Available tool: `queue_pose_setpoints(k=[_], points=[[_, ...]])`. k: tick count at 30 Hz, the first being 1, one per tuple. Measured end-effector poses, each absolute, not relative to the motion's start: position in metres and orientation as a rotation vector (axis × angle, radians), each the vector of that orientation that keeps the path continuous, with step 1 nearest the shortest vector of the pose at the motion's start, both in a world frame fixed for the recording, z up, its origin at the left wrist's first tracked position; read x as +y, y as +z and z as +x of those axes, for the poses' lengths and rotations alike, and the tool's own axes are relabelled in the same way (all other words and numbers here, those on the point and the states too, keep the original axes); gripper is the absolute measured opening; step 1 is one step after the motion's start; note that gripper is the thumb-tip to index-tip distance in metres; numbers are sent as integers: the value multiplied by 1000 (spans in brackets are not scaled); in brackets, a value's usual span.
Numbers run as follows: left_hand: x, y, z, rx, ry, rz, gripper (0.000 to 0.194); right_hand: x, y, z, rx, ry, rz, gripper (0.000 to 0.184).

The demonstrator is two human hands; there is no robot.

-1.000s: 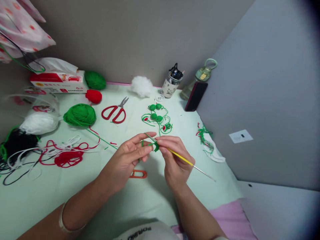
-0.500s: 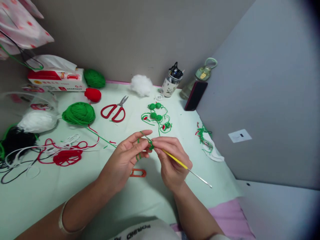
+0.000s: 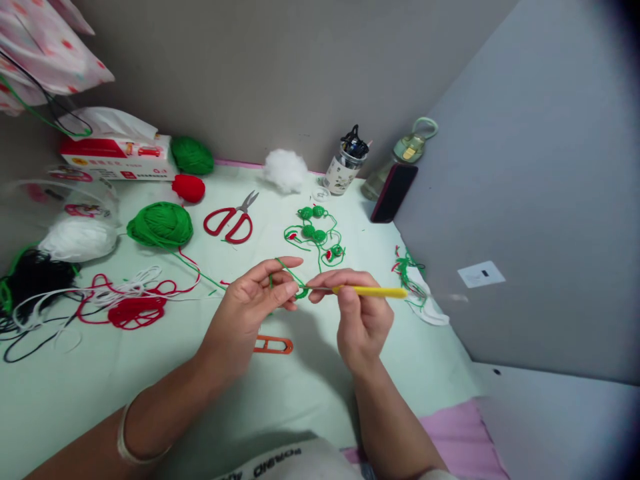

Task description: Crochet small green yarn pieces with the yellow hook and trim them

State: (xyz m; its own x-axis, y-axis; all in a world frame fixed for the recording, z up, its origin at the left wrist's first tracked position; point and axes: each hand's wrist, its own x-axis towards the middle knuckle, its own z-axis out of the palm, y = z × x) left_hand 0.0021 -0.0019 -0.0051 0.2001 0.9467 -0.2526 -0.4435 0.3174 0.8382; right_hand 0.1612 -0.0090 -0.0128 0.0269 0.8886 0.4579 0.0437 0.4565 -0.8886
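My left hand (image 3: 250,300) pinches a small green crochet piece (image 3: 302,292) between thumb and fingers, with green yarn (image 3: 290,271) stretched over the raised index finger. In my right hand (image 3: 364,313) is a crochet hook (image 3: 373,291) with a yellow handle, held nearly level. Its metal shaft points left into the green piece; the tip is hidden at the left thumb. Beneath the left hand lies an orange slotted plastic piece (image 3: 274,345), partly covered. Beyond the hands are several small green crocheted balls (image 3: 314,233) with loose yarn tails.
Red-handled scissors (image 3: 229,224) lie left of centre, near a green yarn ball (image 3: 161,225). Red yarn (image 3: 137,311) and white cord tangle at left. White stuffing (image 3: 285,171), a pen cup (image 3: 344,172), a bottle (image 3: 403,148) and a phone (image 3: 395,193) stand along the back. Yarn scraps (image 3: 411,273) lie right.
The hook has swung from slanting down to the right to nearly level. My right hand has shifted slightly right, and the yarn at the left index finger now stretches more visibly.
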Motion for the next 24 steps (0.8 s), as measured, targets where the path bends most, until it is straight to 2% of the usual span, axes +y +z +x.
queue_pose_setpoints(k=[5, 8, 11, 17, 24], points=[[-3, -2, 3, 813, 1096, 670, 31, -17, -17, 163, -1950, 92, -936, 42], [-2, 1, 0, 724, 988, 537, 33, -16, -22, 159, -1952, -80, -923, 46], [2, 0, -3, 666, 903, 469, 33, -12, -22, 157, -1736, 76, -890, 35], [7, -3, -6, 671, 940, 499, 31, -6, -15, 162, -1529, 648, -852, 24], [5, 1, -6, 743, 999, 551, 33, -2, -17, 163, -1327, 893, -775, 11]])
